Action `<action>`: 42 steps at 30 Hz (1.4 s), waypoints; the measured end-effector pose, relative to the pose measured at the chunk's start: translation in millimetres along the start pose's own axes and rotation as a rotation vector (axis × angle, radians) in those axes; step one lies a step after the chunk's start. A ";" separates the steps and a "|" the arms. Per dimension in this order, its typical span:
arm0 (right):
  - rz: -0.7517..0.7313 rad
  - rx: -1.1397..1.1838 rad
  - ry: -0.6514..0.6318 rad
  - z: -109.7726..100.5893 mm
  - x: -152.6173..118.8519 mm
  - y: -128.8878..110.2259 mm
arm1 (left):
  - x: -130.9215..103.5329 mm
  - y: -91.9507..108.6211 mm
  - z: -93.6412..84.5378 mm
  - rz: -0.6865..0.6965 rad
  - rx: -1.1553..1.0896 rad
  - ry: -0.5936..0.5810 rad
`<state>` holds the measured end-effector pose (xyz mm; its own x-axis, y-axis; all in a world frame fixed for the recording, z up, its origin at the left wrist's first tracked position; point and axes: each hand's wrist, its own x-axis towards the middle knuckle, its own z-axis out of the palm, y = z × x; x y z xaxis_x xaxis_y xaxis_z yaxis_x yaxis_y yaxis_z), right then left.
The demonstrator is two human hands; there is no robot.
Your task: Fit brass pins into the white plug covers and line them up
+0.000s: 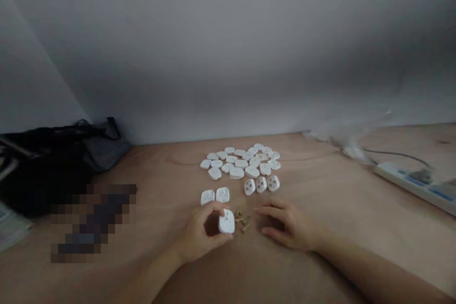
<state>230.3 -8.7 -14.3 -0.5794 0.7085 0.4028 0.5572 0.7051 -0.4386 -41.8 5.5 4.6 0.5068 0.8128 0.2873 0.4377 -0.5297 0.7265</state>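
My left hand (204,230) grips a white rounded-square piece with small holes (227,222) between thumb and fingers. Just right of that piece lie several small brass-coloured parts (244,221) on the table. My right hand (290,224) rests on the table to the right of the brass parts, fingers apart, holding nothing. Beyond my left hand sit two white pieces, face up (223,194). Three more white pieces (261,185) stand in a row beyond my right hand. Farther back, several white pieces (241,164) are spread in a cluster.
On the wooden table (171,185), a black bag (46,166) lies at the left, with a pixelated dark object (96,223) nearer. A white power strip (416,185) with a plug and cable is at the right, near clear plastic (352,137). A grey wall stands behind.
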 end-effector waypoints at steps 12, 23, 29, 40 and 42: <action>-0.009 -0.009 0.010 1.4 -0.4 0.5 | 4.5 7.7 -5.2 0.096 0.109 -0.001; 0.001 -0.019 -0.010 -1.1 0.3 -0.7 | 19.2 5.0 -4.7 -0.003 -0.053 0.132; 0.000 -0.022 -0.019 -1.2 -0.1 0.2 | 62.2 -2.0 -6.6 0.012 0.205 -0.012; -0.018 -0.008 -0.031 -3.6 1.9 -0.8 | 88.4 -16.6 -1.9 0.067 0.406 -0.149; -0.019 -0.010 -0.030 -3.5 1.6 -1.6 | 88.8 -17.0 -1.6 0.074 0.410 -0.143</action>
<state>230.5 -8.6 -10.2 -0.6072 0.6940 0.3870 0.5518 0.7187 -0.4231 -5.4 87.0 18.8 0.6333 0.7422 0.2190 0.6399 -0.6614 0.3912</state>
